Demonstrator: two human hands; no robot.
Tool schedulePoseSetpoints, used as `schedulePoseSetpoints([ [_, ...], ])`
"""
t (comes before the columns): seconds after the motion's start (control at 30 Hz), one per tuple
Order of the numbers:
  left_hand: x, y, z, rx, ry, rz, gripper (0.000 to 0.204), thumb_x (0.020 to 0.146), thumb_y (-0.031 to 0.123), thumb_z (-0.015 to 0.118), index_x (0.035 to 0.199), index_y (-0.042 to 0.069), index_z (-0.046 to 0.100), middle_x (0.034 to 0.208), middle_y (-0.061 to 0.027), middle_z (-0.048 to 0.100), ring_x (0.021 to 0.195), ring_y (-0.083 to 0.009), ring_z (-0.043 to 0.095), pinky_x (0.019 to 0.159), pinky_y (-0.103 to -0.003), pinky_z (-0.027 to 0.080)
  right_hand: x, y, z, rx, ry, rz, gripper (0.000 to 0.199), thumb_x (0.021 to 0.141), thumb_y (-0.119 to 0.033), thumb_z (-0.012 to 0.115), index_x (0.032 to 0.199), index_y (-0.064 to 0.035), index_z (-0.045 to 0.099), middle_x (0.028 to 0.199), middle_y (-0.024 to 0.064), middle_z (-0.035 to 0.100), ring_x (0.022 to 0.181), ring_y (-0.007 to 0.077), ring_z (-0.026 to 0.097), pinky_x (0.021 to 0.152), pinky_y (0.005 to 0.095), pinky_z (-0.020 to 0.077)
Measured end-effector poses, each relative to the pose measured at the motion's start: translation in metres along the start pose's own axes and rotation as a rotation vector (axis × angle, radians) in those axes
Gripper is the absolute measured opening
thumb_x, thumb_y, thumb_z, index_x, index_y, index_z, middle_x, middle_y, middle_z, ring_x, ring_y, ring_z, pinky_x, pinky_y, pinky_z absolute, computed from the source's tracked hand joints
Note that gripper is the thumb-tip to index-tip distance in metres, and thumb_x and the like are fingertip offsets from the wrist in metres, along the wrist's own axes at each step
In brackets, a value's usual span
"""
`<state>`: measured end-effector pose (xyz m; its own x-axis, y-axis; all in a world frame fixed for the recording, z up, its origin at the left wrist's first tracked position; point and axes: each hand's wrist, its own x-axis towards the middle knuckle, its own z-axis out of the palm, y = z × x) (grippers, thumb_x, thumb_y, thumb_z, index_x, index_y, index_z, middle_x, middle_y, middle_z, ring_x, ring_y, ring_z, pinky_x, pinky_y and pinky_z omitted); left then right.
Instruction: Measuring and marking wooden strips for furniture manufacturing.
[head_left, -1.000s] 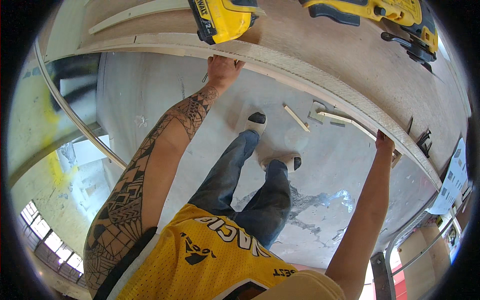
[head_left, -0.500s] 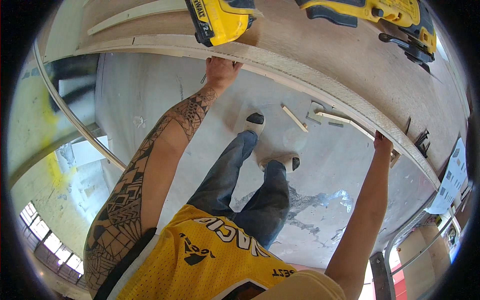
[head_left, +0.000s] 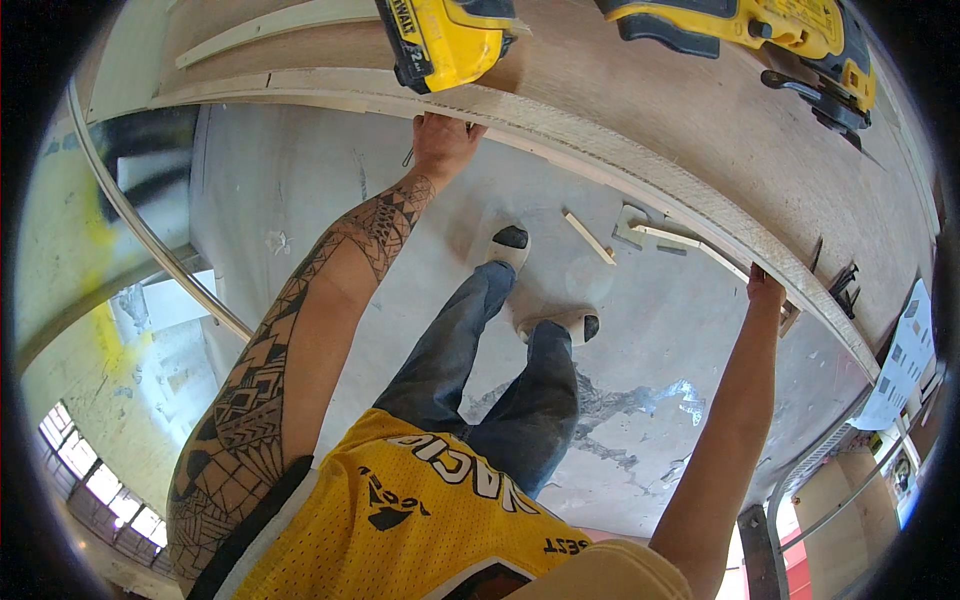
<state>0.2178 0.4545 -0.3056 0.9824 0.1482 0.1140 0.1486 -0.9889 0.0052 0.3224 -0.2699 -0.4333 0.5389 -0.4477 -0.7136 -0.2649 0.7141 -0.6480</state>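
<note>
Our left hand [head_left: 440, 140] and right hand [head_left: 765, 290] each grip the near edge of the plywood tabletop [head_left: 640, 150], fingers closed over it. Our fingertips are hidden behind the edge; two yellow power tools [head_left: 450, 40] on top are cut off.

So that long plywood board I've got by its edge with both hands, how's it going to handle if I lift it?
The plywood board looks thick and wide, so probably stiff and heavy. With the left hand and right hand on one edge only, it may tip. The two yellow power tools lying loose on it could slide off.

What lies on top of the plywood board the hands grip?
Two yellow power tools rest on the plywood board, left hand and right hand at its edge; its far side is cropped.
</note>
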Motion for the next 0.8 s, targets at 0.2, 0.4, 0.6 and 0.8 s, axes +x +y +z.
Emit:
schedulePoseSetpoints([
  [0.2, 0.0, -0.002, 0.0, -0.052, -0.067, -0.016, 0.049, 0.093, 0.046, 0.067, 0.129, 0.014, 0.065, 0.126, -0.0131, 0.067, 0.12, -0.034, 0.06, 0.096, -0.056, 0.045, 0.033, -0.005, -0.015, -0.058, -0.003, -0.007, 0.027, 0.103, -0.022, 0.059, 0.123, -0.0043, 0.063, 0.119, 0.0155, 0.07, 0.102, 0.0348, 0.071, 0.089, 0.0522, 0.0637],
  [0.4, -0.001, -0.001, -0.002, -0.063, -0.036, 0.008, 0.049, 0.093, 0.046, 0.067, 0.129, 0.014, 0.065, 0.125, -0.0134, 0.067, 0.119, -0.0345, 0.06, 0.095, -0.057, 0.045, 0.038, -0.005, -0.018, -0.056, -0.027, 0.024, 0.025, 0.102, -0.019, 0.061, 0.123, -0.0045, 0.063, 0.119, 0.0156, 0.07, 0.102, 0.0344, 0.071, 0.087, 0.0505, 0.0639],
  [0.6, -0.002, -0.001, -0.003, -0.046, 0.001, 0.002, 0.05, 0.093, 0.046, 0.067, 0.131, 0.015, 0.064, 0.127, -0.0124, 0.065, 0.12, -0.0342, 0.059, 0.096, -0.056, 0.044, 0.026, -0.004, -0.01, -0.055, 0.047, -0.019, 0.025, 0.103, -0.018, 0.061, 0.123, -0.0042, 0.063, 0.119, 0.0167, 0.07, 0.103, 0.0352, 0.07, 0.089, 0.0508, 0.0635],
  [0.8, -0.003, 0.0, -0.006, -0.072, -0.02, -0.024, 0.05, 0.093, 0.046, 0.067, 0.133, 0.015, 0.064, 0.127, -0.0126, 0.065, 0.122, -0.0334, 0.059, 0.096, -0.056, 0.044, 0.025, -0.006, -0.013, -0.063, 0.064, -0.012, 0.025, 0.104, -0.015, 0.057, 0.126, -0.0033, 0.061, 0.12, 0.0178, 0.069, 0.103, 0.0368, 0.07, 0.089, 0.0508, 0.0637],
])
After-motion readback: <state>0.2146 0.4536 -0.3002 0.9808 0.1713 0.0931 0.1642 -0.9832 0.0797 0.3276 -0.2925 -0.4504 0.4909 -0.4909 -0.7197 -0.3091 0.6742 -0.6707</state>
